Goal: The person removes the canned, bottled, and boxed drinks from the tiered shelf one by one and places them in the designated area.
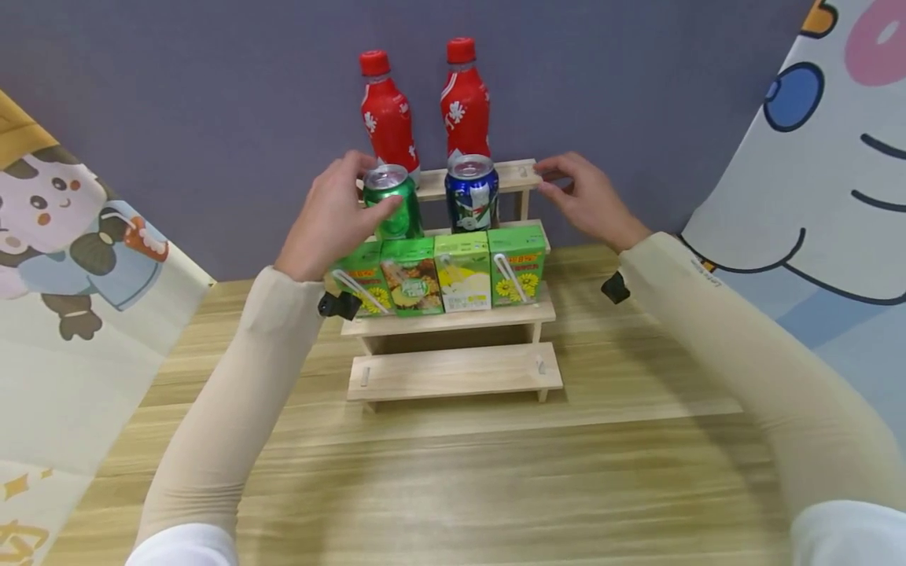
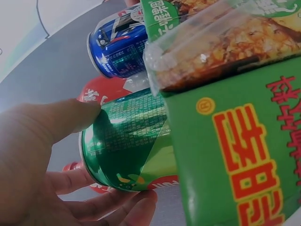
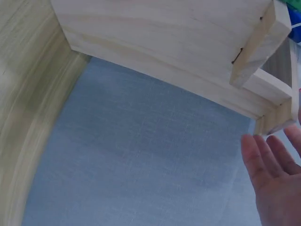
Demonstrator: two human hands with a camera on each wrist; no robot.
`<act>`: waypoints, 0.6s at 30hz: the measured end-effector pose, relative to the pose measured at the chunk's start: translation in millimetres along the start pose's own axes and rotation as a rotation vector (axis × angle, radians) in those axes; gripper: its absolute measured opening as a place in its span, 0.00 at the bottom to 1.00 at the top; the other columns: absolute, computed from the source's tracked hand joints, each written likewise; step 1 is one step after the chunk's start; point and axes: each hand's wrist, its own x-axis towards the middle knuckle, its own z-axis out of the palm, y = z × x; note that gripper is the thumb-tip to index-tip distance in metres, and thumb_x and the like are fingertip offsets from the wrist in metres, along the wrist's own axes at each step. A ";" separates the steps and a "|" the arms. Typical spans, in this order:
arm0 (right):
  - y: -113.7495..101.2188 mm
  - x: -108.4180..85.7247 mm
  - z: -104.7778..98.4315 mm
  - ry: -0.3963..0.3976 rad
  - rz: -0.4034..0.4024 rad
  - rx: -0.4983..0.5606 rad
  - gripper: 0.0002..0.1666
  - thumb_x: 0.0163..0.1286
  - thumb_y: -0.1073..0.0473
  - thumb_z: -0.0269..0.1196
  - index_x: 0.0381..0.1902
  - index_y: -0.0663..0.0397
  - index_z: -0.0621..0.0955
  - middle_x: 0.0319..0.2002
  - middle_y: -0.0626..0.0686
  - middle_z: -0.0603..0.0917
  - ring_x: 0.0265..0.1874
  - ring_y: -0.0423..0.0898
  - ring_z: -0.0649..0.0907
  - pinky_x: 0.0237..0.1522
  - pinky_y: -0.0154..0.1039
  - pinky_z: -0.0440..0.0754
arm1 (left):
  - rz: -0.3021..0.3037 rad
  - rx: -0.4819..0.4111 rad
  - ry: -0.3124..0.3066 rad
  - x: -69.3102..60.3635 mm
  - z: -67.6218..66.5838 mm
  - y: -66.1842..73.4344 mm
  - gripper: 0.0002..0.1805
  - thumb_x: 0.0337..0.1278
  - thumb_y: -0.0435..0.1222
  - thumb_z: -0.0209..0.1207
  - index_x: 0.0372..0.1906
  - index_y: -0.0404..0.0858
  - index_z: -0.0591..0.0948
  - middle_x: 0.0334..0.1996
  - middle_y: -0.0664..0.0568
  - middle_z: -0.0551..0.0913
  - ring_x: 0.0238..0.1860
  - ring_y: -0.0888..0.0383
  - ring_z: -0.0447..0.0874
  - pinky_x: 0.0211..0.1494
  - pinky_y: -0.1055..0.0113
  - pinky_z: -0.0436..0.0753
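Note:
My left hand (image 1: 336, 208) holds a green soda can (image 1: 400, 211) on the second tier from the top of a wooden stepped rack (image 1: 453, 372). In the left wrist view, thumb and fingers lie around that can (image 2: 127, 141). Beside it stands a blue can (image 1: 473, 196), apart from both hands. My right hand (image 1: 583, 196) is at the right end of the top shelf (image 1: 513, 174), its fingertips at the wood. The right wrist view shows its fingers (image 3: 256, 160) fairly straight, by the shelf's end; whether they touch is unclear.
Two red bottles (image 1: 391, 118) (image 1: 467, 110) stand on the top shelf. Several juice boxes (image 1: 463, 275) line the tier in front of the cans. A grey wall (image 1: 233, 118) rises close behind the rack, and printed panels (image 1: 78, 236) flank the wooden table (image 1: 495, 487).

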 end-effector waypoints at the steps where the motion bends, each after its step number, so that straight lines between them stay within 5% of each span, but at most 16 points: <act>1: 0.3 1.5 1.3 0.008 -0.008 0.000 0.20 0.71 0.56 0.57 0.57 0.58 0.76 0.53 0.54 0.75 0.53 0.48 0.75 0.53 0.43 0.73 | 0.001 0.002 -0.002 0.3 0.0 0.0 0.32 0.59 0.50 0.58 0.64 0.40 0.66 0.54 0.50 0.71 0.47 0.56 0.69 0.45 0.64 0.78; 9: -0.7 6.1 3.8 0.031 -0.003 -0.018 0.20 0.71 0.55 0.57 0.55 0.60 0.78 0.59 0.52 0.74 0.57 0.46 0.73 0.55 0.40 0.72 | -0.009 0.013 -0.010 3.9 -2.1 2.1 0.31 0.57 0.51 0.59 0.62 0.41 0.67 0.51 0.50 0.71 0.47 0.57 0.68 0.45 0.64 0.77; 18: -5.7 13.5 8.0 0.043 -0.007 -0.031 0.17 0.70 0.57 0.58 0.51 0.61 0.81 0.55 0.53 0.77 0.52 0.47 0.76 0.55 0.39 0.72 | -0.070 0.026 0.034 16.2 -23.5 12.9 0.37 0.58 0.57 0.55 0.68 0.45 0.62 0.61 0.52 0.67 0.56 0.55 0.67 0.48 0.62 0.77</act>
